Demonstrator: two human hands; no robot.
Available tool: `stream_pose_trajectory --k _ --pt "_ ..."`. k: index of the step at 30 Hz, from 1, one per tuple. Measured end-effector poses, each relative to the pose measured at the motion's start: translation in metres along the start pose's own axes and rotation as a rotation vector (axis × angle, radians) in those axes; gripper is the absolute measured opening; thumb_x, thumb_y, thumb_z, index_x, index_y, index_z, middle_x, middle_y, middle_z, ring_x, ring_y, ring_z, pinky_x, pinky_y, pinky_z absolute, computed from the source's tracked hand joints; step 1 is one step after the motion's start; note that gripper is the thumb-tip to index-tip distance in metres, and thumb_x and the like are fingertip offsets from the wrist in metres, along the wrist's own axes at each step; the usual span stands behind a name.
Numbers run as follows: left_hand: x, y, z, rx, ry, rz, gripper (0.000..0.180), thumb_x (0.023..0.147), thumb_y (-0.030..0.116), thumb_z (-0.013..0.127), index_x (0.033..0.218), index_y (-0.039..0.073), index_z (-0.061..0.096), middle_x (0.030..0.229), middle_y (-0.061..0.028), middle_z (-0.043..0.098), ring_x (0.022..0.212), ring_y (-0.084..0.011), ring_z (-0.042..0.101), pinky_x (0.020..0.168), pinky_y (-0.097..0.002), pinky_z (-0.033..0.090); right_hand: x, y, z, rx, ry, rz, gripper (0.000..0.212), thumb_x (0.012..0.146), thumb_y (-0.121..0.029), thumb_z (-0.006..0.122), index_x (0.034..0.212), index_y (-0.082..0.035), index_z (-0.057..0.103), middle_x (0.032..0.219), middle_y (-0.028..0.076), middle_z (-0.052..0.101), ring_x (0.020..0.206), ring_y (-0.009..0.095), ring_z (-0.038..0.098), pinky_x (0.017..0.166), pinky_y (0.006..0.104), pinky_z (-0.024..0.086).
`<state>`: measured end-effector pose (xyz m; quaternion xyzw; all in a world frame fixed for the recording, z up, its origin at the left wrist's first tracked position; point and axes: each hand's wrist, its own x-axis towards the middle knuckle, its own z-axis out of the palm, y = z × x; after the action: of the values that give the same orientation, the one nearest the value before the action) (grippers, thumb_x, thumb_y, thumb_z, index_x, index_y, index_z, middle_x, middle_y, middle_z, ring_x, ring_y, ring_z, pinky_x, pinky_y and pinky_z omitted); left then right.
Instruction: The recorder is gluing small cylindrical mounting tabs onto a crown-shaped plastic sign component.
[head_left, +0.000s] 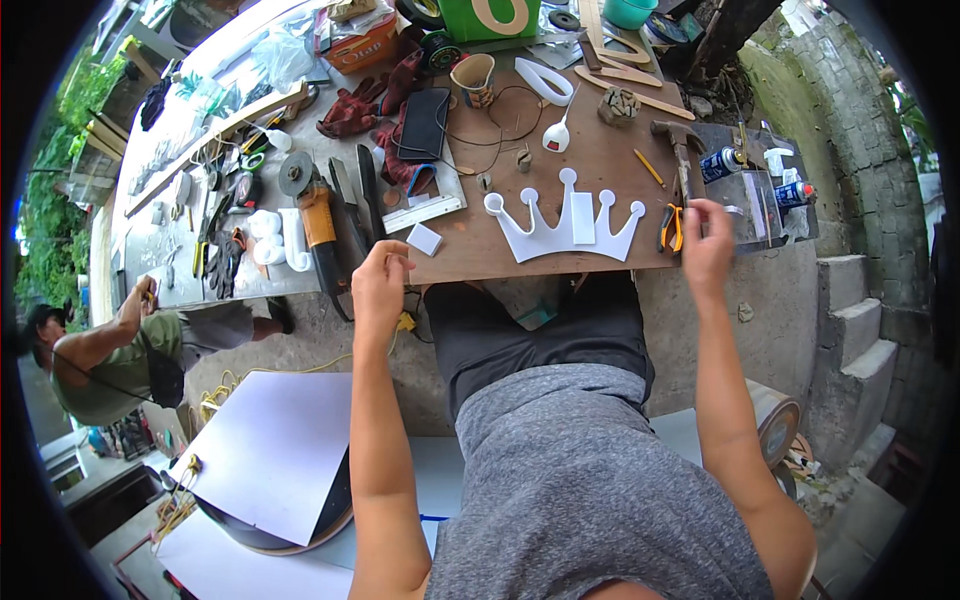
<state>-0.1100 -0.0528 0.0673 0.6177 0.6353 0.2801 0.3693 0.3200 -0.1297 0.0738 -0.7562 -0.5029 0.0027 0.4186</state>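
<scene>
A white crown-shaped cutout [540, 240] lies flat near the table's front edge, between my hands. On it rests a white rectangular piece [583, 218]. My left hand [380, 285] is at the front edge, fingers curled together, close to a small white square block [425, 239]. Whatever its fingers may hold is hidden. My right hand [708, 245] is raised right of the crown, thumb and fingers pinched; I cannot make out anything between them. Orange-handled pliers [677, 228] and a hammer [680, 150] lie just beside it. Neither hand touches the crown.
An angle grinder [318, 215] lies left of my left hand, near a metal ruler [424, 214]. A glue bottle [556, 136], pencil [649, 168] and white loop-shaped piece [543, 80] lie beyond the crown. Another person [110, 355] works at the table's left. Spray cans [722, 163] stand right.
</scene>
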Motion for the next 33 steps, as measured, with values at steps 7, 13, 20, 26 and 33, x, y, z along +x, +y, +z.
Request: stream_pose_trajectory --k 7,13,20,26,33 --pt "0.039 -0.004 0.056 0.101 0.086 0.232 0.014 0.088 0.018 0.07 0.096 0.007 0.071 0.091 -0.009 0.069 0.086 -0.024 0.065 0.079 -0.0358 0.049 -0.05 -0.09 0.076 0.113 -0.441 -0.353 0.011 0.081 -0.005 0.067 0.092 -0.007 0.067 0.09 0.007 0.061 0.092 0.026 0.057 0.082 0.0389 0.042" --pt "0.07 -0.005 0.081 0.303 0.192 0.435 0.014 0.078 0.027 0.078 0.085 0.016 0.073 0.119 -0.0054 0.06 0.119 -0.0297 0.049 0.099 -0.0462 0.035 -0.059 -0.109 0.12 0.031 -0.522 -0.42 0.016 0.081 -0.009 0.07 0.097 -0.01 0.071 0.092 0.005 0.059 0.093 0.025 0.055 0.079 0.0392 0.042" --pt "0.084 -0.019 0.092 0.407 0.221 0.403 0.018 0.088 0.023 0.065 0.092 0.007 0.07 0.11 -0.008 0.062 0.11 -0.0283 0.052 0.094 -0.0446 0.036 -0.05 -0.107 0.154 -0.024 -0.47 -0.475 0.015 0.08 -0.009 0.071 0.095 -0.01 0.071 0.094 0.004 0.061 0.094 0.025 0.055 0.08 0.0389 0.043" --pt "0.076 -0.028 0.091 0.455 0.239 0.373 0.019 0.092 0.025 0.06 0.089 0.007 0.067 0.097 -0.0077 0.062 0.099 -0.0278 0.054 0.087 -0.0437 0.037 -0.048 -0.107 0.163 -0.003 -0.487 -0.451 0.012 0.081 -0.01 0.07 0.092 -0.009 0.071 0.093 0.005 0.063 0.094 0.026 0.056 0.081 0.0388 0.042" --pt "0.046 -0.034 0.088 0.34 0.275 0.341 0.013 0.088 0.023 0.067 0.088 0.01 0.066 0.091 -0.0059 0.063 0.094 -0.0263 0.057 0.084 -0.0422 0.038 -0.048 -0.111 0.17 0.007 -0.49 -0.397 0.008 0.08 -0.011 0.071 0.087 -0.009 0.07 0.09 0.005 0.064 0.093 0.025 0.057 0.081 0.0392 0.042"
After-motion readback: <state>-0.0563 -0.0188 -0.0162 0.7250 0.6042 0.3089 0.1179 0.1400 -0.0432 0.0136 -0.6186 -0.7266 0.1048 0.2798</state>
